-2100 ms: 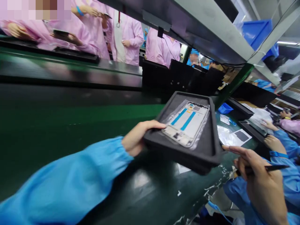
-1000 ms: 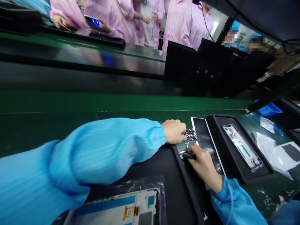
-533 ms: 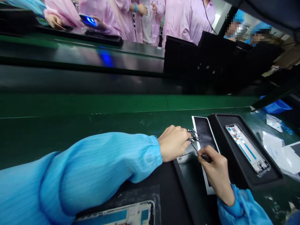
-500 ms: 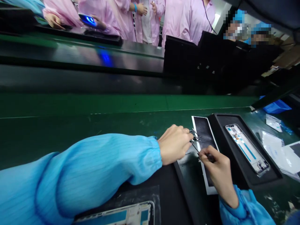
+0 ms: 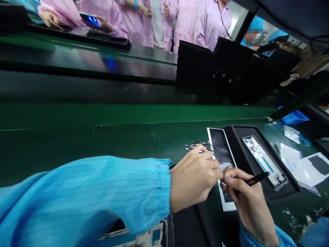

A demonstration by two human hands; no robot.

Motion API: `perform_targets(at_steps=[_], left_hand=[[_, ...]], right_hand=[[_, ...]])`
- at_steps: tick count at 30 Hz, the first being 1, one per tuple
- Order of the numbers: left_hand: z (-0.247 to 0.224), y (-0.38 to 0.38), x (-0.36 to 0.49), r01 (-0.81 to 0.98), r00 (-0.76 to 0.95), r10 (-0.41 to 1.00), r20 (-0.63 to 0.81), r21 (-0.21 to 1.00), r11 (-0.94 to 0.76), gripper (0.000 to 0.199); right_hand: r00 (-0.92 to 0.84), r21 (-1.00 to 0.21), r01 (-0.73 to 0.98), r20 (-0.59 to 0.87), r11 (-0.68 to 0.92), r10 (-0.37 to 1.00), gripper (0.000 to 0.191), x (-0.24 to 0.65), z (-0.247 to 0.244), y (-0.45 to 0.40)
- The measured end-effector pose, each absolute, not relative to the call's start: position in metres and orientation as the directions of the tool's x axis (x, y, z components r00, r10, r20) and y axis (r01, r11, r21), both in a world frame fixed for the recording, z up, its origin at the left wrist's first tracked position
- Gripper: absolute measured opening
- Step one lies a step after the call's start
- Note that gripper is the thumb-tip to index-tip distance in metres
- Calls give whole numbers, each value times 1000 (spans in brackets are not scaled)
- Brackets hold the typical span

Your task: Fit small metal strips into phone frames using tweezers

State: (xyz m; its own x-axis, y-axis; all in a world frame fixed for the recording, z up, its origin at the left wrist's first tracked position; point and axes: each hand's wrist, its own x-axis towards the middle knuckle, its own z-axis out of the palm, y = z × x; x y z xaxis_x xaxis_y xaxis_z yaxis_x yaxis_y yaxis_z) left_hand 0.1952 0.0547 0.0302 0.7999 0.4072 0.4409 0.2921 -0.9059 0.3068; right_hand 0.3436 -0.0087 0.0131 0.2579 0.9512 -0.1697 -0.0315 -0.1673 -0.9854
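Head view: the right hand grips a slender, dark, pointed tool; small metallic strips lie beside the left hand, its grip unclear.

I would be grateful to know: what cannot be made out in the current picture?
All in the head view:
- Anything inside the left hand: hidden by its curled fingers.
- The dark tool's front end: covered by the right hand.
- Much of the nearer phone frame: under the blue sleeve, cut off below.
- Pile of small parts: too small to count.
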Motion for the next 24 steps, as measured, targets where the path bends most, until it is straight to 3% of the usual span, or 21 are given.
perform_targets(at_steps=[4, 7, 9, 13, 15, 21, 24], left_hand=[[42, 47, 189, 346, 734, 610, 299, 608, -714, 9], [46, 39, 184, 320, 698, 645, 311, 670, -669, 8], [47, 33, 181, 290, 691, 601, 402, 607, -740, 10], [47, 20, 175, 233, 655, 339, 675, 247, -941, 31], [47, 13, 171, 215, 634, 256, 730, 152, -965, 35], [50, -1, 160, 232, 539, 303, 786, 207, -950, 22], [52, -4, 156, 236, 537, 280, 795, 178, -955, 21]], right_hand=[[270, -995, 34, -76, -89, 960, 17, 342, 16, -22], [301, -985, 168, 29, -23, 953, 11, 336, 17, -34], [337, -973, 231, 96, 17, 936, 8, 330, 19, -41], [314, -913, 363, 310, 188, 898, 6, 316, 25, -52], [278, -874, 412, 390, 258, 878, 3, 312, 28, -56], [226, -845, 440, 433, 305, 873, 4, 308, 35, -64], [133, -830, 422, 455, 365, 881, 15, 309, 38, -63]])
